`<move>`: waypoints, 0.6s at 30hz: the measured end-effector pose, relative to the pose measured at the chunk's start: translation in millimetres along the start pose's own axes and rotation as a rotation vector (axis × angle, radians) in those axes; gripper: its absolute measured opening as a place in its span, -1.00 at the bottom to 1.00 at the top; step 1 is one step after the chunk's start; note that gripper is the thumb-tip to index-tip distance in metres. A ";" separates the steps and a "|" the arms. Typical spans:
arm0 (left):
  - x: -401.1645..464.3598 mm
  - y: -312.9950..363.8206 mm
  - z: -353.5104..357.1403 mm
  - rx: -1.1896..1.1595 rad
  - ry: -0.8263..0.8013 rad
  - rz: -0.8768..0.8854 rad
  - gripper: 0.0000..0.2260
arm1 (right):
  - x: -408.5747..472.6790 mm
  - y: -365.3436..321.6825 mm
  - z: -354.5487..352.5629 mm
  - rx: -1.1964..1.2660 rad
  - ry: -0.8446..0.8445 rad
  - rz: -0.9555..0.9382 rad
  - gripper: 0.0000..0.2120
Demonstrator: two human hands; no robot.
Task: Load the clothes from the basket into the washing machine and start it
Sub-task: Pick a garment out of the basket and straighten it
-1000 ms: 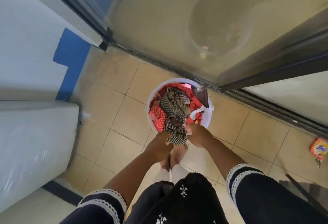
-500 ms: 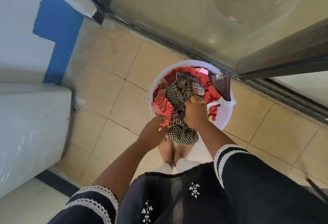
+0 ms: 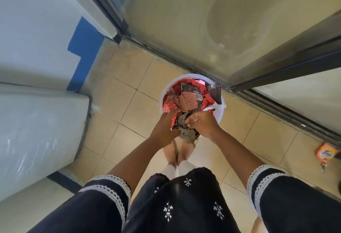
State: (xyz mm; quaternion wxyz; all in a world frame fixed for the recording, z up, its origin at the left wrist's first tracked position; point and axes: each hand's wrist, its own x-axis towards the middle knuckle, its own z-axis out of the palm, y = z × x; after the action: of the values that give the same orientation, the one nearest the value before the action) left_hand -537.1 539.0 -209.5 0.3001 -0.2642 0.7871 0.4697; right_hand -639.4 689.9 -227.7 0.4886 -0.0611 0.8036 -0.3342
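A round white basket point(image 3: 222, 108) stands on the tiled floor in front of my feet, filled with red, checked and brown clothes point(image 3: 188, 97). My left hand point(image 3: 165, 124) grips a bunch of red and checked cloth at the basket's near edge. My right hand point(image 3: 203, 123) grips the checked and brown cloth point(image 3: 188, 134) beside it, and part of it hangs down over the rim. The white washing machine point(image 3: 40, 131), wrapped in clear plastic, stands to my left with only its top and side visible.
A glass sliding door with a dark frame point(image 3: 276, 77) runs behind the basket. An orange detergent packet point(image 3: 326, 153) with keys lies on the floor at the right. A white and blue wall point(image 3: 81, 48) rises behind the machine.
My right hand has come back from the middle of the pile to the near rim. Both hands have gathered and lifted a bunch of checked cloth. The camera has shifted a little.
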 end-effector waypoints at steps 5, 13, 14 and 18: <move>-52.4 20.0 -17.5 0.002 -0.005 0.012 -0.17 | -86.9 -68.8 -34.4 0.295 -0.102 -0.005 -0.81; -117.7 20.2 -41.5 0.021 0.109 -0.011 -0.11 | -186.1 -134.1 -59.4 0.237 -0.043 -0.173 -0.82; -122.9 21.4 -44.3 0.015 0.121 -0.014 -0.10 | -196.5 -140.3 -61.2 0.265 -0.050 -0.200 -0.81; -136.4 29.6 -51.6 -0.024 0.148 0.003 -0.11 | -233.2 -162.6 -72.0 0.492 -0.151 -0.319 -0.83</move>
State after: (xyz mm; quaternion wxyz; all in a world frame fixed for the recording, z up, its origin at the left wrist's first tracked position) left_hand -476.5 523.3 -74.5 0.2370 -0.3005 0.8020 0.4587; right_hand -615.9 698.2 64.5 0.4885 -0.0912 0.6400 -0.5861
